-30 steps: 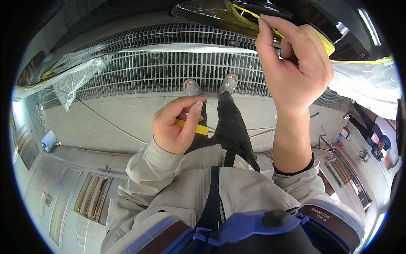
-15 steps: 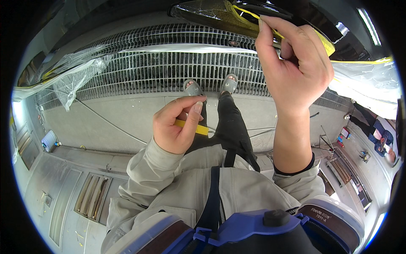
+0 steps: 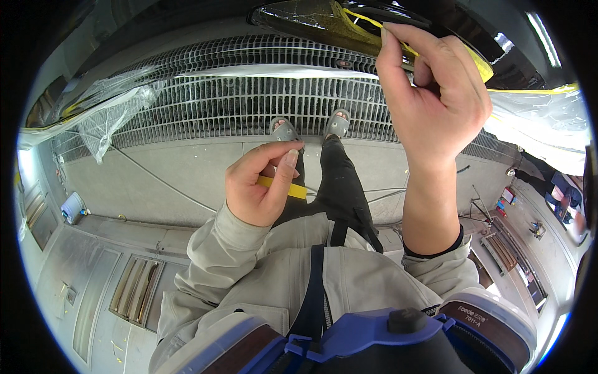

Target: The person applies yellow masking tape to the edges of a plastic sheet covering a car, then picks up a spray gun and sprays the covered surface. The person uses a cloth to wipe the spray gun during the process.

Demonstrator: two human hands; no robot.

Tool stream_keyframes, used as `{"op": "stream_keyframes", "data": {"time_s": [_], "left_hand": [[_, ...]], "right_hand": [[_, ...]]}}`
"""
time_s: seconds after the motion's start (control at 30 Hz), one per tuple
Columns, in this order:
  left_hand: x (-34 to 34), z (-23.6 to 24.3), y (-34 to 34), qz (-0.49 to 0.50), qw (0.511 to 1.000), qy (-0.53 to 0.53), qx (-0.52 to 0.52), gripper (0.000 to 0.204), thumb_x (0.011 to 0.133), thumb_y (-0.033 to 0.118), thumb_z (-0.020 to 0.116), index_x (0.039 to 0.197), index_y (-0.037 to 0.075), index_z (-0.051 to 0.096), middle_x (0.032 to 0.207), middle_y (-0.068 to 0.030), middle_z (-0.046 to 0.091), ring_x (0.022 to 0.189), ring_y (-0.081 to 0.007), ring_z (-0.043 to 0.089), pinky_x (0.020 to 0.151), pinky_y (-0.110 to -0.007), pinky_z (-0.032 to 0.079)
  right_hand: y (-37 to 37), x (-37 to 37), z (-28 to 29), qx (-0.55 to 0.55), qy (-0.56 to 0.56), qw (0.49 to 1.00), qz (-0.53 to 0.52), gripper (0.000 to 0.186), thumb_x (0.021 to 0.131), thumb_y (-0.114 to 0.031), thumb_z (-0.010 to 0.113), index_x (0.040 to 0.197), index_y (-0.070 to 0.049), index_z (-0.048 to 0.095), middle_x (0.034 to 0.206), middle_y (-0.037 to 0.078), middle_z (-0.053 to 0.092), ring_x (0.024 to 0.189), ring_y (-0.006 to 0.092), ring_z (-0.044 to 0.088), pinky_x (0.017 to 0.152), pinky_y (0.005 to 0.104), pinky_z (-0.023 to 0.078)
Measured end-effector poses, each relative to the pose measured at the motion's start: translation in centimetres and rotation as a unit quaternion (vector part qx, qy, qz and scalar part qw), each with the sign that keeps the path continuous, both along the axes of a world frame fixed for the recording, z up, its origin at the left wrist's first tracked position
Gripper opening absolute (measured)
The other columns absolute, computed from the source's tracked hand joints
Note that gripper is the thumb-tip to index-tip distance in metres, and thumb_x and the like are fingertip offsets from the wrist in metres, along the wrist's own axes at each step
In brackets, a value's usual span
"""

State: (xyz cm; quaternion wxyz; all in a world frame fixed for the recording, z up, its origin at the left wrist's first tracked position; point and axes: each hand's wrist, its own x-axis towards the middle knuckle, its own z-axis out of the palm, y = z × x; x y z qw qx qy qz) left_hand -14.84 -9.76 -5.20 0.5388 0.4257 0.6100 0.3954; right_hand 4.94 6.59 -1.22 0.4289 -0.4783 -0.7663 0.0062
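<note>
Pinching a thin bright yellow tape strip [image 3: 363,16] between thumb and index fingertip of the bare right hand [image 3: 433,100], at the upper right of the frame. Running up and left from those fingertips, in front of a long, dark, glossy piece with a yellowish cast [image 3: 311,28], at the top of the frame. Showing just past the right edge of that hand, a wider yellow band [image 3: 482,65] against a glossy black panel [image 3: 520,47].

Holding in the bare left hand [image 3: 254,190], near the centre of the frame, a short, flat yellow strip [image 3: 296,189], tucked behind the thumb, with its free end pointing right. Keeping thumb and index tips of that hand close together, well apart from the right hand.

Standing in grey open-toed sandals [image 3: 284,131] at the edge of a metal floor grating [image 3: 218,103], in the upper middle. Hanging at the upper left, clear crumpled plastic sheeting [image 3: 118,118]; at the upper right, whitish translucent sheeting [image 3: 548,128]. Visible at the far right edge, another person [image 3: 564,190] in dark blue clothing, partly blurred.
</note>
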Motion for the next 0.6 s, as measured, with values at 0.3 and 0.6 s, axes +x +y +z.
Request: {"op": "stream_keyframes", "data": {"time_s": [0.3,0.6], "left_hand": [[0.2,-0.1,-0.2,0.003,1.0,0.002,0.003,0.018,0.108,0.009,0.066,0.119,-0.002,0.075,0.086,-0.0044,0.07,0.075,-0.0103,0.069,0.067,-0.022,0.052],[-0.1,-0.1,-0.6,0.005,1.0,0.012,0.004,0.016,0.102,0.003,0.069,0.115,-0.003,0.076,0.087,-0.0078,0.073,0.074,-0.0117,0.073,0.065,-0.024,0.054]], "right_hand": [[0.0,0.3,0.0,0.001,-0.002,1.0,0.0,0.021,0.076,0.002,0.088,0.094,-0.008,0.083,0.062,-0.005,0.044,0.054,0.0047,0.036,0.05,0.0234,0.025],[-2.5,-0.3,0.6,0.008,0.044,0.997,0.058,0.023,0.074,0.003,0.088,0.094,-0.008,0.083,0.064,-0.004,0.047,0.053,0.0074,0.04,0.048,0.024,0.03]]}}
